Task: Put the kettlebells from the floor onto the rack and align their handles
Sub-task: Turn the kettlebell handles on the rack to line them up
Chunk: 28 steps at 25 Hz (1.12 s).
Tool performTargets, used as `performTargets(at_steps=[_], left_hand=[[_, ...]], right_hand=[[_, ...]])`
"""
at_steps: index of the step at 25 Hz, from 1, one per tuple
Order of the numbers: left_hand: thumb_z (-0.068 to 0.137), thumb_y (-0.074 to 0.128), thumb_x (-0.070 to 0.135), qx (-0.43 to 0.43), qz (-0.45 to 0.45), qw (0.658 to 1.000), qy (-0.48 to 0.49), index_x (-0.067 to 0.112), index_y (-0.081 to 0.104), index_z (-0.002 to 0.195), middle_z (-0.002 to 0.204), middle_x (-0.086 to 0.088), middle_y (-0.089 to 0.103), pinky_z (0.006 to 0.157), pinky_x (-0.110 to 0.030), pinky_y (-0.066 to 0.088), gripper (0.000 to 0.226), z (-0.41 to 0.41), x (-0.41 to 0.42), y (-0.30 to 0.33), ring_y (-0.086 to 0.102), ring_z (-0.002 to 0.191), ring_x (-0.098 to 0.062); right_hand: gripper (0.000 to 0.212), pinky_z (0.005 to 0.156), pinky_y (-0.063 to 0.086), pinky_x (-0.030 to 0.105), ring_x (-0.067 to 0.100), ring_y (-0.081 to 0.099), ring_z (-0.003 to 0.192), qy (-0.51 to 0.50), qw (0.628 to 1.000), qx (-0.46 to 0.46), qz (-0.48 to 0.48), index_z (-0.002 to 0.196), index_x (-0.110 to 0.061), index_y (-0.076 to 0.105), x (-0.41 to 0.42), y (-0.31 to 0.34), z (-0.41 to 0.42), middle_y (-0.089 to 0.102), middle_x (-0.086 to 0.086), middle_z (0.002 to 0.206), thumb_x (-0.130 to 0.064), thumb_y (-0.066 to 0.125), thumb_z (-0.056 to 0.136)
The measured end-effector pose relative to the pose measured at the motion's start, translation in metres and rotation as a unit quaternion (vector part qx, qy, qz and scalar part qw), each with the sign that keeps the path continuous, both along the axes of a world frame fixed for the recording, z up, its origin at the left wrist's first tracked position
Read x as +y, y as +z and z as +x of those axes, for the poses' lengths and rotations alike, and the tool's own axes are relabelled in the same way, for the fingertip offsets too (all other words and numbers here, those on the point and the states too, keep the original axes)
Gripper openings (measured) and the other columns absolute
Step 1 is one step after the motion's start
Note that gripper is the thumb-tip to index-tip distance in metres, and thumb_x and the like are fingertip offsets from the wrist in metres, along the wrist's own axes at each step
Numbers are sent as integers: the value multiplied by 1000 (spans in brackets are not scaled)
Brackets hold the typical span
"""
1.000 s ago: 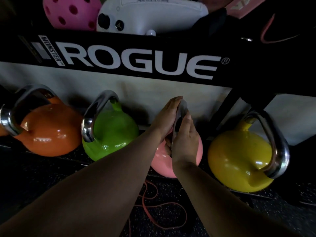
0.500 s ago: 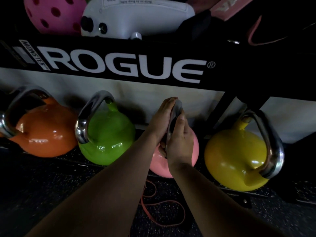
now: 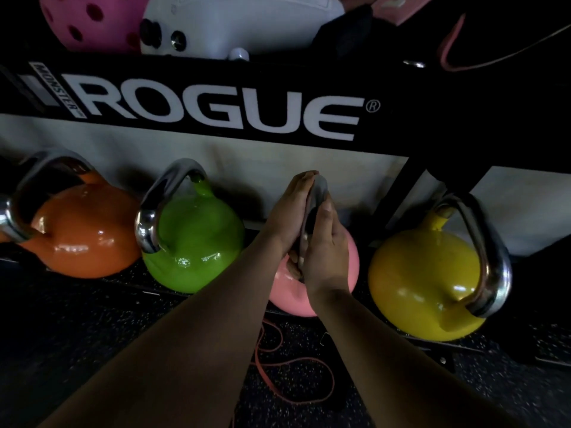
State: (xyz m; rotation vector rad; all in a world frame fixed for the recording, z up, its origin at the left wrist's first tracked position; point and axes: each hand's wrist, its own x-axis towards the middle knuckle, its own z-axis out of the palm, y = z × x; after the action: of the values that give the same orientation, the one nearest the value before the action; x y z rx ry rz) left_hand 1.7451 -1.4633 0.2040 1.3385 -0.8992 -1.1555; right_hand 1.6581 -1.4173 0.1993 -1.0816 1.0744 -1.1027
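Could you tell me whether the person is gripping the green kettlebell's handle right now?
No, both the left hand and right hand clasp the handle of the pink kettlebell; the green kettlebell stands untouched beside it.

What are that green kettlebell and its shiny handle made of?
The green kettlebell looks like metal under glossy paint: sharp highlights sit on its smooth round body. Its handle appears to be bare polished steel, silvery and mirror-like. The metal beneath the paint can't be confirmed.

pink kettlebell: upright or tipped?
Upright. The pink kettlebell rests base-down on the rack shelf, handle on top, left hand and right hand clasping it.
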Motion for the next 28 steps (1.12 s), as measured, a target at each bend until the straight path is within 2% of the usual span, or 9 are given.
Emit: performTargets(at_steps=[6, 9, 11, 14, 17, 20, 21, 24, 28], left_hand=[[107, 40, 32, -173, 20, 985, 19, 18, 54, 142, 146, -2, 56, 105, -19, 33, 40, 1, 3, 21, 50, 135, -16], [106, 45, 26, -287, -9, 957, 45, 13, 56, 141, 145, -8, 57, 108, -21, 35, 39, -6, 15, 29, 51, 134, -21], [104, 49, 25, -373, -17, 927, 32, 9, 52, 143, 145, -15, 52, 111, -31, 38, 42, -11, 22, 35, 49, 134, -27], [94, 58, 22, -507, -24, 862, 13, 14, 52, 141, 143, -11, 48, 108, -48, 42, 47, -24, 42, 46, 45, 132, -31], [90, 57, 21, -600, -70, 797, -9, 18, 57, 135, 145, -4, 51, 122, -51, 17, 46, -58, 60, 50, 39, 139, -27], [97, 54, 23, -563, -99, 819, -46, 18, 62, 133, 142, -1, 58, 120, -46, 23, 38, -114, 60, 48, 49, 134, -25], [100, 52, 21, -506, -85, 857, -55, 17, 61, 136, 142, -4, 59, 117, -45, 31, 37, -134, 56, 48, 52, 133, -26], [107, 43, 31, -311, 16, 948, -71, 20, 47, 149, 153, -9, 50, 113, -30, 36, 44, -185, 35, 48, 46, 141, -24], [106, 37, 46, -266, 55, 956, -107, 22, 22, 160, 165, -6, 30, 114, -26, 26, 61, -223, 6, 39, 32, 150, -24]], right_hand=[[44, 98, 52, 23, 2, 61, 117, 91, 995, 46, 2, 146, -36, 48, -6, 9, -22, 66, -7, 133, -47, 34, 106], [37, 93, 55, 40, 14, 69, 102, 111, 980, 162, -31, 133, -33, 59, -16, 21, -42, 74, -4, 107, -46, 45, 102], [30, 82, 52, 28, 16, 67, 101, 98, 956, 262, -86, 125, -30, 63, -23, 26, -65, 73, -4, 106, -39, 53, 99], [22, 61, 41, 20, 20, 69, 88, 51, 896, 382, -219, 110, -25, 69, -24, 35, -110, 76, 1, 94, -16, 61, 92], [27, 82, 49, 40, 37, 62, 99, 36, 815, 485, -315, 106, -22, 71, -12, 45, -150, 74, 8, 100, -14, 59, 84], [38, 93, 40, 48, 39, 51, 109, -1, 716, 599, -358, 119, -17, 66, -1, 51, -193, 61, 12, 114, -17, 65, 81], [48, 94, 41, 49, 39, 48, 113, -18, 727, 604, -326, 129, -16, 59, 1, 52, -206, 55, 14, 121, -19, 66, 83], [70, 100, 42, 45, 37, 45, 128, -23, 874, 470, -119, 155, -14, 28, 11, 45, -235, 46, 18, 142, -23, 61, 93], [44, 66, 39, 28, 29, 67, 101, 29, 932, 358, -55, 141, -19, 45, 18, 28, -251, 70, 8, 113, -26, 57, 99]])
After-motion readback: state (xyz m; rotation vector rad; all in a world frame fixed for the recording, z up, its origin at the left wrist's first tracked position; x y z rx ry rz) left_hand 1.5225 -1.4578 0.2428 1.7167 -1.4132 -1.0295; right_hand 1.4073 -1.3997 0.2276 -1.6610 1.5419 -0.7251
